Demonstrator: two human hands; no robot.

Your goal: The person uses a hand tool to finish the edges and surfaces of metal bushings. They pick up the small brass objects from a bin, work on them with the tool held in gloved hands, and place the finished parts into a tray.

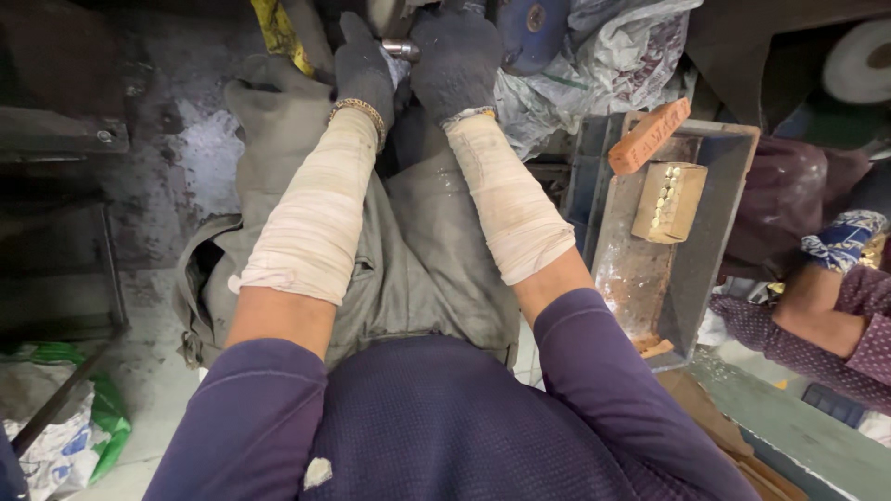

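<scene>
Grey metal tray (715, 232) on the floor, orange bar (649, 135) across its rim, tan block (670, 201) inside

We list: left hand (364, 74) and right hand (457, 60) in dark matt knit cloth gloves; small metal piece (400, 48), smooth, glossy; forearm wraps (316, 213), cream cloth, ribbed; right tray (719, 232), dull grey metal, scuffed; orange block (649, 135), matt, rough.
</scene>
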